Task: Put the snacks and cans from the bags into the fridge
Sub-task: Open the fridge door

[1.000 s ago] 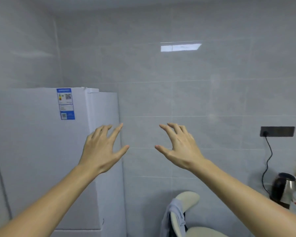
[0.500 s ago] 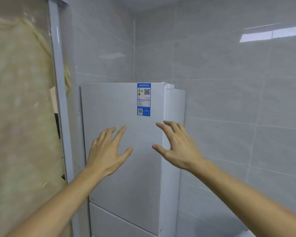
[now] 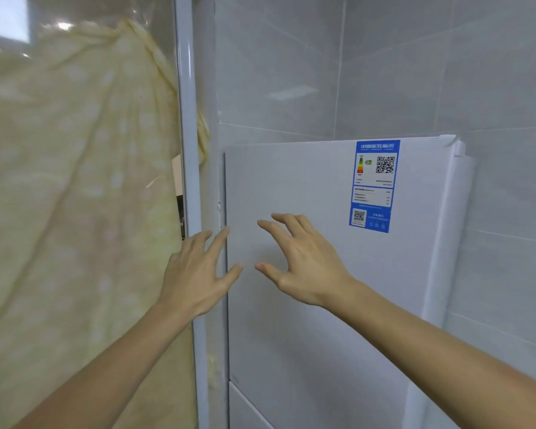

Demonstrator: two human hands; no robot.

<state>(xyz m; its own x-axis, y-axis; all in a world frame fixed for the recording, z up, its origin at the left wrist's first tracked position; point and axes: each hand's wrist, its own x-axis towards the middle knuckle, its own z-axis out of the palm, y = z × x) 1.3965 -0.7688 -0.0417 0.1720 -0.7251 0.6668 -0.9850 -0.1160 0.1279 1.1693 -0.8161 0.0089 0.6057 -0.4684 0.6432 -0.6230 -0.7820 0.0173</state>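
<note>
A white fridge (image 3: 322, 305) stands in the corner with its upper door closed and a blue energy label (image 3: 373, 185) near the top right. My left hand (image 3: 198, 270) is raised with spread fingers at the door's left edge, its fingertips near the seam. In front of the door panel my right hand (image 3: 304, 261) is held up with fingers spread and slightly bent, holding nothing. No bags, snacks or cans are in view.
A glass pane with a pale yellow curtain (image 3: 75, 212) behind it fills the left side, bounded by a white frame post (image 3: 188, 181) close to the fridge. Grey tiled walls (image 3: 446, 72) rise behind and to the right. A lower fridge door (image 3: 248, 410) begins below.
The view has swung left, bringing the fridge to the centre and the curtain into sight. Both hands stay raised and spread, now closer to the door, the left at its left edge.
</note>
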